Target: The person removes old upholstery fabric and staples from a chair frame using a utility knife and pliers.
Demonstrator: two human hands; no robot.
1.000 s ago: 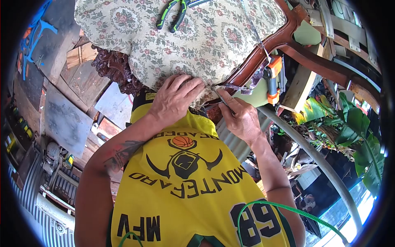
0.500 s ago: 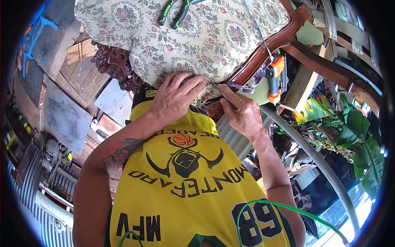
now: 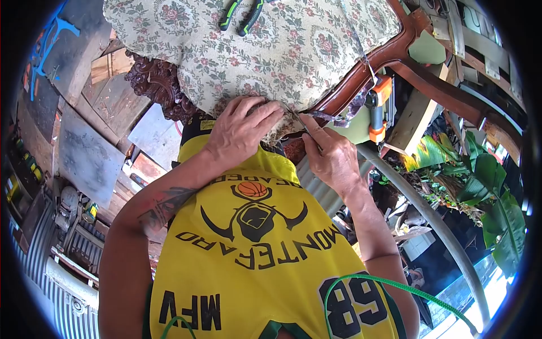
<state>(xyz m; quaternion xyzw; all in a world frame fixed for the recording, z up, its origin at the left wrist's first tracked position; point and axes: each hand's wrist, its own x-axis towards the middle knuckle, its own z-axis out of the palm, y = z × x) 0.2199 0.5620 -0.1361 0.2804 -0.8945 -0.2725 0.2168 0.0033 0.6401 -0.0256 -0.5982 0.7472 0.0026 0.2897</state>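
Observation:
Floral upholstery fabric (image 3: 248,62) covers a carved wooden chair frame (image 3: 375,61) in front of me. My left hand (image 3: 240,130) bends its fingers over the fabric's near edge, which is frayed and brownish there. Just to the right, my right hand (image 3: 334,161) grips a thin dark tool (image 3: 307,131), its index finger stretched along it. The tool's tip meets the fabric edge close to my left fingertips; its exact kind is hard to make out. Pliers with green and black handles (image 3: 250,20) lie on the fabric farther back.
An orange and grey tool (image 3: 378,107) stands right of the frame, near a dangling patterned strip (image 3: 344,120). Carved dark wood (image 3: 161,85) juts out at left. A grey pipe (image 3: 429,212) and leafy plants (image 3: 491,175) are at right. Boards (image 3: 90,158) cover the left ground.
Both hands keep nearly the same place at the fabric edge. The right hand and its tool have shifted very slightly, and the view has tilted a little.

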